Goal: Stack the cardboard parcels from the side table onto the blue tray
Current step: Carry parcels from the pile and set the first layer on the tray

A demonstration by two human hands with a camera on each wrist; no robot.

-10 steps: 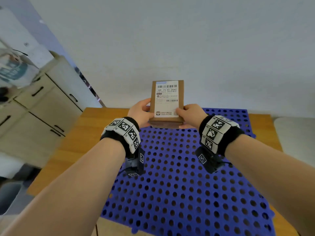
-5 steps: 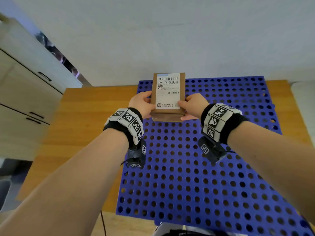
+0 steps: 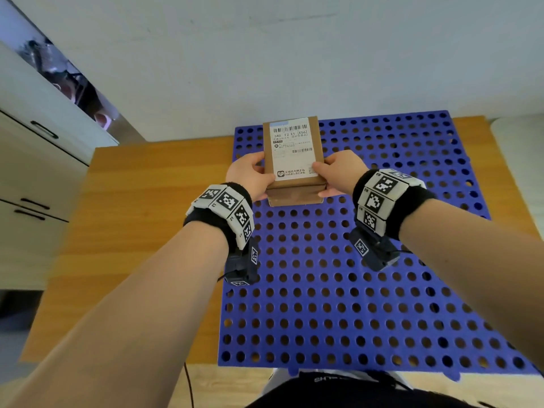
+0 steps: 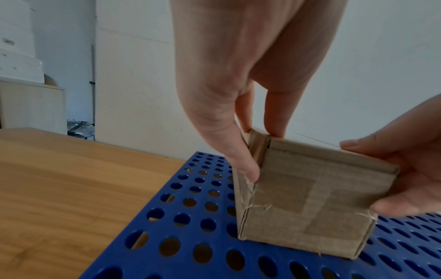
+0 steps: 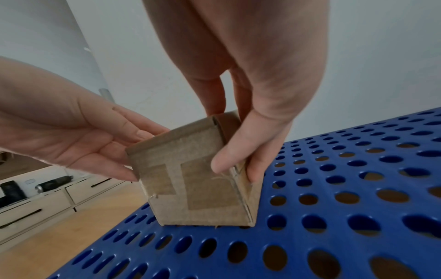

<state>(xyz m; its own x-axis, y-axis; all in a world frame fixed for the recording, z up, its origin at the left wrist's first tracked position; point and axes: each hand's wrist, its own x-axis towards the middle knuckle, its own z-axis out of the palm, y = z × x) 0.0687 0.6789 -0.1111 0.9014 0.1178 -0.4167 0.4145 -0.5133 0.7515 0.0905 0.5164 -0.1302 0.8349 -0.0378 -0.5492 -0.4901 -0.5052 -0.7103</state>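
Both hands, left [image 3: 250,178] and right [image 3: 338,172], grasp the parcel [image 3: 293,160] by its sides, label up, steadying it as its base meets the tray's [image 3: 382,290] far-left part.

Home-like room — pale drawer cabinets [image 3: 35,178], wooden table [image 3: 141,231].

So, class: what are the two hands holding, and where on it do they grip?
Both grip one cardboard parcel at its near end: the left hand on its left side, the right hand on its right side, over the blue tray.
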